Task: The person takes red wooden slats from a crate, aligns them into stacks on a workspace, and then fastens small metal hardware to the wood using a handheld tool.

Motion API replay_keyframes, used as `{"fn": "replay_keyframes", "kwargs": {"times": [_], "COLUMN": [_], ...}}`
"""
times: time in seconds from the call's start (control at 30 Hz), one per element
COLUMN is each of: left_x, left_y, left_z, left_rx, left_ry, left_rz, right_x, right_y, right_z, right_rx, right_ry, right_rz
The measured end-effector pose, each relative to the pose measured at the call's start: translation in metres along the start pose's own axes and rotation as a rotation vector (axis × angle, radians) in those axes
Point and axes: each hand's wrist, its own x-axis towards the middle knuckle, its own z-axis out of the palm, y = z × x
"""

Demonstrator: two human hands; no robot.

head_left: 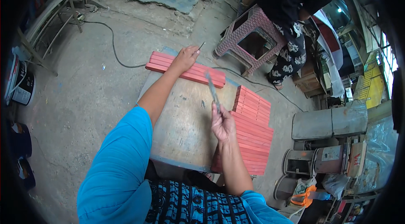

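Observation:
A stack of red wooden bars (206, 79) lies across the far edge of a worn board-topped table (179, 127). My left hand (185, 59) rests over these bars, its fingers closed on a thin, dark, pencil-like stick (202, 46). My right hand (223, 125) is raised above the table's right side, gripping a flat grey metal strip (212, 91) that points up and away. Motion blurs the strip, so its exact kind is unclear. Beside the right hand, more red wooden bars (251, 139) lie in a row, with shorter marked bars (252, 105) at their far end.
Another person (291, 8) in dark clothes sits on a pink plastic stool (253, 38) at the far right. A cable (112, 38) runs over the concrete floor. Buckets (24, 86) stand at left; metal drums (299, 162) and boxes crowd the right. A wooden bench (46, 17) stands far left.

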Motion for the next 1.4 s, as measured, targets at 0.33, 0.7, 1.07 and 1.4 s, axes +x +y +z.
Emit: {"fn": "replay_keyframes", "kwargs": {"times": [0.33,0.7,1.07,1.4], "left_x": [-0.001,0.002,0.002,-0.004], "left_y": [0.003,0.004,0.004,-0.001], "left_z": [0.000,-0.004,-0.004,0.001], "left_rx": [0.025,0.042,0.056,0.030], "left_ry": [-0.002,-0.054,-0.062,-0.011], "left_rz": [-0.057,-0.098,-0.081,-0.044], "right_x": [0.108,0.140,0.146,0.155], "right_y": [-0.040,-0.081,-0.077,-0.073], "right_z": [0.088,0.115,0.118,0.115], "right_rx": [-0.576,-0.530,-0.797,-0.649], "right_ry": [0.039,-0.206,0.006,-0.088], "right_rz": [-0.183,-0.046,-0.122,-0.121]}}
